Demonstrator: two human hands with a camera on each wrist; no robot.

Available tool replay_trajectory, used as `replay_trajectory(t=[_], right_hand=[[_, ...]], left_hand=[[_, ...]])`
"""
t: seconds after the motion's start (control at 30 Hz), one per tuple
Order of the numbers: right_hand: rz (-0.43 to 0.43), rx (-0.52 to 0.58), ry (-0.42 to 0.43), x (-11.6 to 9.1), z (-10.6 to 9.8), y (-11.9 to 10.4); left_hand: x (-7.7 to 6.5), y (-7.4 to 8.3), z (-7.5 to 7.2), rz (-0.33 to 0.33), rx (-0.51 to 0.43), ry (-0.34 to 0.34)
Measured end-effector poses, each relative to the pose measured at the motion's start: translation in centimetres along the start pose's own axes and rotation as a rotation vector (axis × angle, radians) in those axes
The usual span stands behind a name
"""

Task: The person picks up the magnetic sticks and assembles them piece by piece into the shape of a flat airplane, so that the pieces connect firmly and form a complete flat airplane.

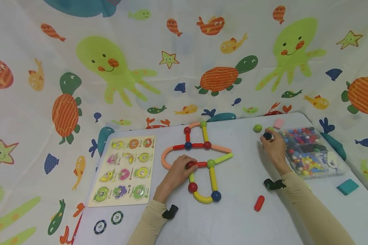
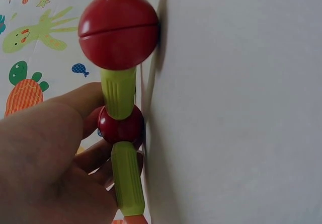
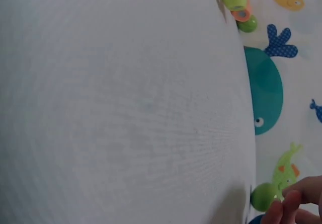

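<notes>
On the white table lies a figure of coloured rods (image 1: 214,178) joined by balls, several red, green and blue. My left hand (image 1: 179,172) holds a red ball (image 2: 121,124) in the figure's middle between thumb and fingers; green rods join it in the left wrist view. Below it, another red ball (image 1: 193,187) links to a curved yellow rod (image 1: 203,198). At the table's far right, my right hand (image 1: 275,146) pinches a dark blue ball (image 1: 267,136). Beside those fingers sits a green ball (image 3: 263,197); the blue ball is mostly cut off in the right wrist view.
A clear compartment box (image 1: 331,170) of small pieces stands right of my right hand. A fruit puzzle board (image 1: 151,170) lies left, above two round chips (image 1: 117,217). A loose red rod (image 1: 259,203), teal block (image 1: 348,187) and pink block (image 1: 278,123) lie about.
</notes>
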State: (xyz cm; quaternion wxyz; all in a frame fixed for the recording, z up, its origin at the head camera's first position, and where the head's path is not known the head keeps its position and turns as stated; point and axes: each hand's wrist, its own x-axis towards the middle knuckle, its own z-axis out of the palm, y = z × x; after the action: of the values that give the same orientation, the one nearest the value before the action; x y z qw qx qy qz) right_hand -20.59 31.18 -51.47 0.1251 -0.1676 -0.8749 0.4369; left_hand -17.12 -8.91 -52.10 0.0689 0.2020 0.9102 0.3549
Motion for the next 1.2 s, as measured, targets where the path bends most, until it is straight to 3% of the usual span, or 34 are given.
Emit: replay_trajectory(t=[0.37, 0.67, 1.0, 1.2], right_hand=[[0.039, -0.062, -0.051, -0.4, -0.1, 0.2], [-0.039, -0.112, -0.092, -1.2, -0.1, 0.2], [-0.146, -0.172, -0.339, -2.5, 1.3, -1.7], [-0.198, -0.175, -0.442, -3.5, 2.4, -2.8]], left_hand=[[0.0, 0.1, -0.1, 0.006, 0.003, 0.001], [0.1, 0.2, -0.3, 0.004, 0.009, -0.002], [0.0, 0.3, -0.4, 0.019, -0.012, 0.008], [0.0, 0.4, -0.3, 0.022, -0.007, 0.011]])
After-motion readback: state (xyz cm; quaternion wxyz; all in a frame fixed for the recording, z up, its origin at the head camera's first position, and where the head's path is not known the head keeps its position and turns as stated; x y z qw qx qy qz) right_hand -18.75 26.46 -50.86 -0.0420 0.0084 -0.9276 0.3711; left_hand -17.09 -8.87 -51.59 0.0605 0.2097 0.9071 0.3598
